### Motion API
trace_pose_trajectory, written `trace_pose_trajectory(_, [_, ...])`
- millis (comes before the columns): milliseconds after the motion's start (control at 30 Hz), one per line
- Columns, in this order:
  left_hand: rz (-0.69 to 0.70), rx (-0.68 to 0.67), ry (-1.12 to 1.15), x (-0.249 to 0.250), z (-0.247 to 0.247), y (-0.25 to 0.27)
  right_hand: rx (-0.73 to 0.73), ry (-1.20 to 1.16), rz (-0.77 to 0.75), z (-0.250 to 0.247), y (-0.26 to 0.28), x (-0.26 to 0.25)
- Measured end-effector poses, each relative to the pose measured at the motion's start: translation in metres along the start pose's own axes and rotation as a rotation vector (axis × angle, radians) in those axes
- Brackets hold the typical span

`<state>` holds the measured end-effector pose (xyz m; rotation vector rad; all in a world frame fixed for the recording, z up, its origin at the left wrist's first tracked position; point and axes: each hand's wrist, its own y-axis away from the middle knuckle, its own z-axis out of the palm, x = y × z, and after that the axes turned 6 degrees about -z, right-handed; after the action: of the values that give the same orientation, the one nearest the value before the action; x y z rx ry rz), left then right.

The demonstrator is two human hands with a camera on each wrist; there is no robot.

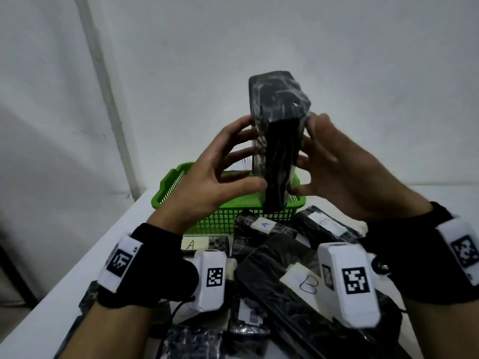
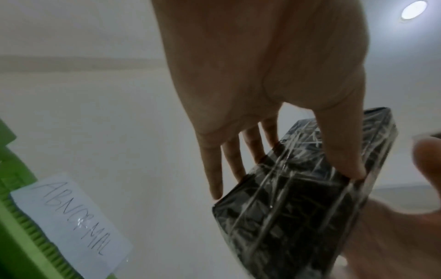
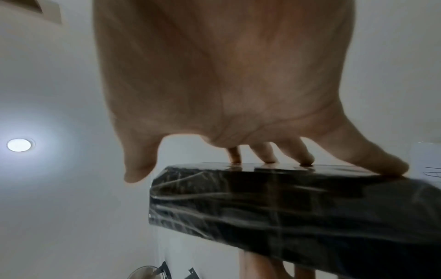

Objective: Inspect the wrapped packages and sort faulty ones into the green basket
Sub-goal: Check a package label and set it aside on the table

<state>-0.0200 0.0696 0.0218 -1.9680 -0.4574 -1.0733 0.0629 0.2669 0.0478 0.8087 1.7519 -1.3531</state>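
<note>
I hold a black package wrapped in clear film upright above the green basket. My left hand pinches its left side, thumb on the near face and spread fingers on the far face. In the left wrist view the thumb presses the package while the left hand's fingers reach behind its edge. My right hand touches the right side. In the right wrist view the right hand's straight fingertips rest on the package, thumb apart from it.
A paper label reading ABNORMAL is stuck on the basket's far side. Several more wrapped black packages lie heaped on the white table near me, some tagged A or B. A white wall stands behind.
</note>
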Motion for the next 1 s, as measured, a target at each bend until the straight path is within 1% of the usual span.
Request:
trace_pose_trajectory(67, [0.01, -0.043, -0.125, -0.001, 0.006, 0.0, 0.016, -0.019, 0.003, -0.002, 0.003, -0.007])
trace_pose_trajectory(133, [0.024, -0.047, -0.212, -0.002, 0.011, -0.002, 0.03, -0.001, 0.012, -0.006, 0.005, -0.011])
trace_pose_trajectory(200, [0.028, -0.049, -0.224, -0.003, 0.012, -0.003, 0.039, 0.053, -0.01, -0.007, 0.005, -0.012])
trace_pose_trajectory(300, [0.031, -0.054, -0.249, -0.003, 0.008, -0.003, 0.121, 0.096, -0.078, -0.001, 0.002, -0.01])
trace_pose_trajectory(467, [0.039, -0.029, -0.178, -0.005, 0.001, -0.003, 0.227, 0.047, -0.181, 0.011, -0.005, 0.001])
trace_pose_trajectory(567, [0.03, -0.023, -0.064, -0.008, 0.0, -0.005, 0.28, 0.197, -0.283, 0.018, -0.009, 0.007])
trace_pose_trajectory(667, [-0.049, 0.083, 0.156, -0.007, 0.0, -0.007, 0.291, 0.362, -0.374, 0.022, -0.01, 0.013])
trace_pose_trajectory(700, [-0.096, 0.141, 0.217, -0.004, 0.0, -0.008, 0.263, 0.374, -0.368, 0.022, -0.009, 0.014])
trace_pose_trajectory(767, [-0.226, 0.252, 0.311, 0.002, -0.003, -0.008, 0.168, 0.373, -0.309, 0.019, -0.007, 0.016])
trace_pose_trajectory(800, [-0.295, 0.283, 0.325, 0.003, -0.005, -0.009, 0.125, 0.378, -0.28, 0.017, -0.006, 0.016])
trace_pose_trajectory(867, [-0.395, 0.284, 0.286, 0.004, -0.01, -0.009, 0.066, 0.362, -0.251, 0.015, -0.005, 0.017])
trace_pose_trajectory(900, [-0.42, 0.27, 0.275, 0.003, -0.013, -0.009, 0.046, 0.34, -0.248, 0.015, -0.005, 0.017])
trace_pose_trajectory(967, [-0.436, 0.243, 0.306, 0.003, -0.015, -0.008, 0.033, 0.292, -0.254, 0.016, -0.004, 0.017])
trace_pose_trajectory(1000, [-0.43, 0.235, 0.332, 0.004, -0.016, -0.007, 0.061, 0.269, -0.243, 0.016, -0.005, 0.016])
